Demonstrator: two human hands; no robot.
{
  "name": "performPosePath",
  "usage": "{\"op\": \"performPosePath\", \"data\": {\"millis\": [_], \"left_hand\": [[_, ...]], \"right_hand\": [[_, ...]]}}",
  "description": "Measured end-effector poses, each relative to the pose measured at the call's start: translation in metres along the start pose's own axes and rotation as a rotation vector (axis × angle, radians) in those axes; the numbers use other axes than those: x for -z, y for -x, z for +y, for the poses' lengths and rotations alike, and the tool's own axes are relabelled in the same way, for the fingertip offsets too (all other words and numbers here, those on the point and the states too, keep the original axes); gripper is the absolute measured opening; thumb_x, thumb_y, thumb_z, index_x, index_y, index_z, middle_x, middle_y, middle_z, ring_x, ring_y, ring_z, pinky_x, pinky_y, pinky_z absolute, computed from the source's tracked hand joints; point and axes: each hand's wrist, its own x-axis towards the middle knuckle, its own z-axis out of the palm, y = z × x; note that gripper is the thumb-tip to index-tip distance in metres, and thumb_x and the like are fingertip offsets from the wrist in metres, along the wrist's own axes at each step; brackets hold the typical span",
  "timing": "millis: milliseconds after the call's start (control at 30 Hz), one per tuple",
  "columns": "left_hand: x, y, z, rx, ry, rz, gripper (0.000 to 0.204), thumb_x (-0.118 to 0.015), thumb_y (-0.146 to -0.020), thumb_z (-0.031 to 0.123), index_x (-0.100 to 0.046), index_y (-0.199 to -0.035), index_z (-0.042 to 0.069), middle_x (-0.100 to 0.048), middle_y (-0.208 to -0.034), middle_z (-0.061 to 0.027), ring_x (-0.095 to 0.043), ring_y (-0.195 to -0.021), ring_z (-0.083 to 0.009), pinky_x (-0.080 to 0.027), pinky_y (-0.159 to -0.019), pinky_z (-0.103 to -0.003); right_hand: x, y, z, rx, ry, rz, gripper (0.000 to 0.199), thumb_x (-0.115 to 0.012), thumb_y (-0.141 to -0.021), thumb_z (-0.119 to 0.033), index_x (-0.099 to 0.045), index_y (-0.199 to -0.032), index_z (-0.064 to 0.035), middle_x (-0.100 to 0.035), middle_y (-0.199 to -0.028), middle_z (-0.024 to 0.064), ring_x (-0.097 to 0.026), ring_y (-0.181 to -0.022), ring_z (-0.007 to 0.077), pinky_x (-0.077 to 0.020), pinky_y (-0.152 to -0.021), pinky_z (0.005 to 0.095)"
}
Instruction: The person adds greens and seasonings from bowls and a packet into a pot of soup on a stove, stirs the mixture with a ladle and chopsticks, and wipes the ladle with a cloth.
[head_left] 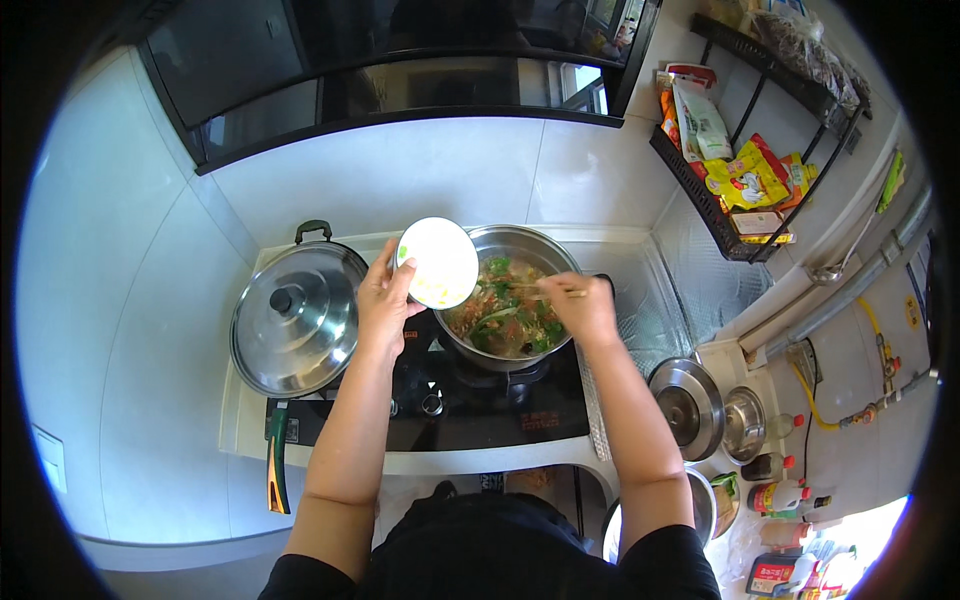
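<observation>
My left hand (pixel 384 302) grips a small white bowl (pixel 447 258) by its edge, thumb over the rim. The bowl is tipped beside the pot, and a few green and yellow bits cling inside it. A steel pot (pixel 545 243) stands on the right burner, full of a soupy mix (pixel 503 318) with leafy greens and reddish pieces. Closed around chopsticks (pixel 530 287), my right hand (pixel 584 308) hovers at the pot's right side; the chopstick tips reach over the food, though whether they touch it is hard to make out.
A lidded pan (pixel 300 325) with a long handle (pixel 277 460) sits on the left of the black stove (pixel 480 415). Steel basins (pixel 687 408) and several bottles (pixel 780 495) crowd the right counter. A black wall rack (pixel 700 190) holds food packets above.
</observation>
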Motion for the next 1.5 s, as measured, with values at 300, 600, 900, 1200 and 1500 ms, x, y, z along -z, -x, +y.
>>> {"op": "performPosePath", "data": {"millis": [300,600,900,1200,1500], "left_hand": [[-0.008,0.003,0.0,0.022,-0.025,0.012,0.055,-0.063,-0.086,0.026,-0.04,-0.133,0.007,-0.057,-0.109,-0.0092,-0.059,-0.099,-0.0199,-0.051,-0.076,-0.039],[-0.015,0.01,-0.004,0.018,0.0,0.007,0.054,-0.065,-0.085,0.027,-0.043,-0.131,0.007,-0.059,-0.1,-0.0073,-0.061,-0.091,-0.0183,-0.051,-0.073,-0.038],[-0.012,0.017,-0.003,0.019,0.018,0.009,0.057,-0.066,-0.084,0.027,-0.042,-0.131,0.007,-0.059,-0.101,-0.0073,-0.06,-0.092,-0.0176,-0.051,-0.073,-0.039],[-0.006,0.027,0.002,0.031,0.029,0.02,0.056,-0.065,-0.084,0.028,-0.042,-0.13,0.008,-0.057,-0.11,-0.0093,-0.058,-0.098,-0.0199,-0.049,-0.076,-0.041],[0.006,0.028,0.002,0.012,0.034,0.063,0.057,-0.065,-0.084,0.026,-0.041,-0.131,0.006,-0.058,-0.107,-0.0086,-0.06,-0.094,-0.0187,-0.051,-0.073,-0.038]], "right_hand": [[0.039,0.04,-0.019,0.047,-0.058,0.033,0.017,-0.07,-0.077,-0.019,-0.069,-0.082,-0.0026,-0.066,-0.073,0.0145,-0.066,-0.065,0.0281,-0.0517,-0.06,0.0325],[0.016,0.05,-0.017,-0.119,-0.195,-0.037,0.017,-0.072,-0.077,-0.019,-0.07,-0.082,-0.0024,-0.068,-0.071,0.0118,-0.066,-0.063,0.0185,-0.0507,-0.061,0.0281],[0.02,0.075,-0.019,0.097,-0.143,0.098,0.019,-0.073,-0.077,-0.019,-0.069,-0.085,-0.0019,-0.068,-0.077,0.013,-0.067,-0.067,0.0216,-0.0511,-0.062,0.0288],[0.0,0.048,0.002,0.152,0.072,0.06,0.018,-0.071,-0.076,-0.021,-0.069,-0.082,-0.0035,-0.066,-0.079,0.0141,-0.064,-0.072,0.0321,-0.051,-0.064,0.0358],[0.006,0.019,-0.02,-0.189,-0.092,0.005,0.025,-0.074,-0.074,-0.023,-0.068,-0.072,0.001,-0.065,-0.064,0.0135,-0.06,-0.051,0.0136,-0.0494,-0.051,0.029]]}}
